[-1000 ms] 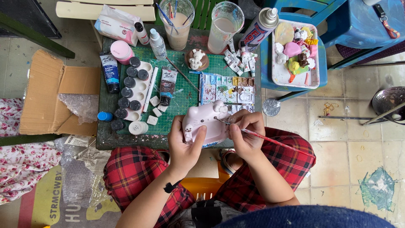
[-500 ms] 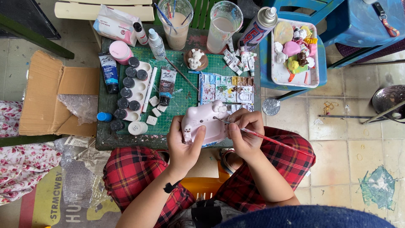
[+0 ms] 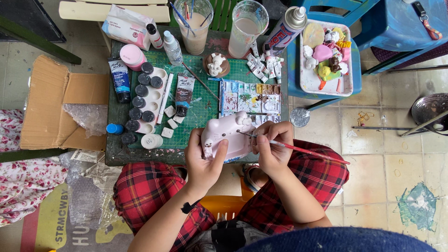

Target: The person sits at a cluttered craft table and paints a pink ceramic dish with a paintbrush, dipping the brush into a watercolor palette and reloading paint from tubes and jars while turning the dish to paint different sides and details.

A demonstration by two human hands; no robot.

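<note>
While both hands work above the near edge of the small table [image 3: 116,154], the holdings stand as follows.

Left hand [image 3: 204,161]: fingers curled around the pale pink figurine [image 3: 227,136], thumb laid across its front; gripping it firmly.
Right hand [image 3: 272,145]: fingers pinched closed on the red-handled brush [image 3: 305,151]; bristle end touching the figurine's top right side, handle slanting out over the right knee.
Figurine position: held between the hands, at the table's front edge, just below the paint palette [image 3: 249,100].
Green cutting mat [image 3: 203,100]: covers most of the tabletop.
Mat, left part: white tray of dark-lidded paint pots [image 3: 145,103]; blue paint tube [image 3: 121,80] beside it; small white blocks [image 3: 171,122] near the tray.
Mat, far part: small brown-and-white figure [image 3: 216,65] on a round base; loose little paint tubes [image 3: 261,65] just right of it.
Far edge: two clear plastic cups [image 3: 247,25] of cloudy water, one holding brushes; a spray can [image 3: 287,28] tilted at the right.
Right of table: blue tray [image 3: 354,60] of small coloured figures.
Left of table: opened cardboard box [image 3: 51,102] with bubble wrap.
Lap: red tartan trousers [image 3: 149,186].
</note>
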